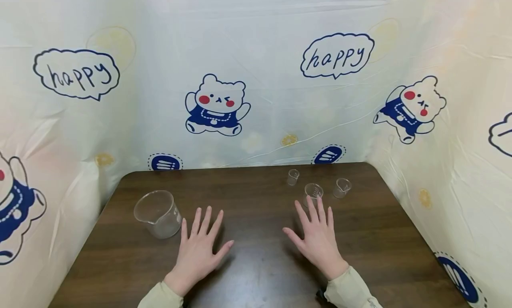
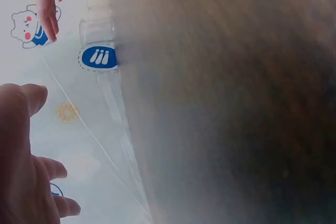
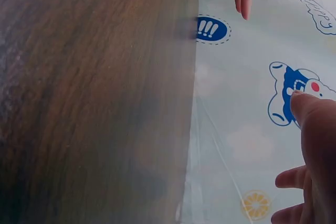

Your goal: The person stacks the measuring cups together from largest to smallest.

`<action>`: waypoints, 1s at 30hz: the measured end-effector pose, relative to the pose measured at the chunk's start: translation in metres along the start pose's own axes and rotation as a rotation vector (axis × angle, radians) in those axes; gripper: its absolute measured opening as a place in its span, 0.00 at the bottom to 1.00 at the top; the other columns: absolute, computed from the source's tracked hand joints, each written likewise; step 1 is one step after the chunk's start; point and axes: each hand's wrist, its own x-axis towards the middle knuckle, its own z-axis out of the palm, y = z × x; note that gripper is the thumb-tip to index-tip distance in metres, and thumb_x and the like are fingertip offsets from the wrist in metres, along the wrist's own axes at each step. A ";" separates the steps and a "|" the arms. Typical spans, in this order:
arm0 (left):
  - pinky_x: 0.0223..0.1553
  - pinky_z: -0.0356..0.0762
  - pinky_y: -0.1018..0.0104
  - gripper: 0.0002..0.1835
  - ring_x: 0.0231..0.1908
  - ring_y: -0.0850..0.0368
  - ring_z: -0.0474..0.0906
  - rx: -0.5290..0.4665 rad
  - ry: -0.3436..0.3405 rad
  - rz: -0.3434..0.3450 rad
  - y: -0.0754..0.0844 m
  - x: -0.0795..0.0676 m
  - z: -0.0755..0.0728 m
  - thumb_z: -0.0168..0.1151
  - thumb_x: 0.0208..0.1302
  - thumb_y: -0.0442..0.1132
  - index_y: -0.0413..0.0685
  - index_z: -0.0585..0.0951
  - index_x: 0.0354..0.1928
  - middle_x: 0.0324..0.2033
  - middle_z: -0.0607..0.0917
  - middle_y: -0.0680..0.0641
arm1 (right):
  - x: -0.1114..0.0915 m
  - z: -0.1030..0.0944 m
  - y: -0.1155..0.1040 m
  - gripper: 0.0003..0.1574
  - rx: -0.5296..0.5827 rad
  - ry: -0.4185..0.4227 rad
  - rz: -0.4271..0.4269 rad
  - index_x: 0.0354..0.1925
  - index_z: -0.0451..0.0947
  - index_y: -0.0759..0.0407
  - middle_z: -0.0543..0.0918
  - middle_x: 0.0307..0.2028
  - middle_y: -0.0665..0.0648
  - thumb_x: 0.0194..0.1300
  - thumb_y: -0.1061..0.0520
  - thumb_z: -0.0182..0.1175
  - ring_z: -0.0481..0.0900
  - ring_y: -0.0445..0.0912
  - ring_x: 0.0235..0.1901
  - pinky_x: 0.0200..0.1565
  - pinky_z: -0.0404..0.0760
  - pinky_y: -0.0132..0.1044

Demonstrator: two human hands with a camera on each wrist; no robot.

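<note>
In the head view my left hand (image 1: 198, 253) hovers over the table with its fingers spread, holding nothing. Just left of its fingertips stands a large clear glass beaker (image 1: 160, 214) with a pouring lip. My right hand (image 1: 318, 242) is likewise spread above the wood, and its fingertips overlap a medium clear beaker (image 1: 314, 190) in this view. Behind that one is a tiny beaker (image 1: 293, 178), and to the right a small beaker (image 1: 342, 188). The left wrist view shows my left thumb (image 2: 34, 98) and fingers; the right wrist view shows my right thumb (image 3: 310, 103).
A dark brown wooden table (image 1: 256, 201) with rounded far corners lies under both hands. Around it hangs a pale curtain (image 1: 272, 99) printed with bears and "happy" bubbles, reaching the table's far edge. A small black object (image 1: 321, 294) sits at the right sleeve cuff.
</note>
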 end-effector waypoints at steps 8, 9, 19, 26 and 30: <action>0.68 0.56 0.26 0.44 0.76 0.34 0.57 -0.011 -0.020 0.018 -0.004 -0.003 -0.004 0.60 0.68 0.71 0.54 0.68 0.78 0.75 0.68 0.36 | 0.003 -0.001 -0.005 0.49 0.029 0.016 -0.055 0.75 0.68 0.55 0.67 0.73 0.70 0.68 0.30 0.63 0.63 0.68 0.73 0.69 0.64 0.69; 0.67 0.59 0.27 0.44 0.75 0.35 0.59 -0.015 -0.003 0.021 -0.004 -0.004 -0.006 0.61 0.68 0.69 0.53 0.69 0.77 0.74 0.70 0.36 | 0.004 -0.001 -0.006 0.48 0.032 0.018 -0.064 0.74 0.69 0.56 0.69 0.71 0.70 0.68 0.31 0.64 0.65 0.67 0.72 0.68 0.65 0.67; 0.42 0.79 0.44 0.28 0.54 0.42 0.80 -0.081 0.326 0.112 -0.014 -0.010 -0.020 0.75 0.60 0.51 0.45 0.84 0.58 0.52 0.86 0.43 | 0.015 -0.002 -0.027 0.35 0.048 0.049 -0.174 0.64 0.77 0.59 0.80 0.58 0.62 0.71 0.37 0.65 0.76 0.59 0.60 0.58 0.78 0.58; 0.39 0.77 0.46 0.21 0.48 0.43 0.82 -0.149 0.469 0.119 -0.026 -0.013 -0.031 0.70 0.63 0.49 0.44 0.85 0.53 0.46 0.88 0.44 | 0.026 0.000 -0.047 0.31 0.045 0.056 -0.250 0.62 0.79 0.58 0.81 0.55 0.60 0.71 0.39 0.65 0.78 0.57 0.58 0.54 0.80 0.55; 0.44 0.74 0.48 0.24 0.47 0.43 0.81 -0.183 0.557 0.136 -0.028 -0.014 -0.041 0.59 0.72 0.56 0.42 0.85 0.52 0.45 0.88 0.43 | 0.031 -0.001 -0.054 0.32 0.042 0.068 -0.272 0.62 0.79 0.57 0.82 0.55 0.59 0.70 0.39 0.66 0.79 0.56 0.57 0.53 0.81 0.53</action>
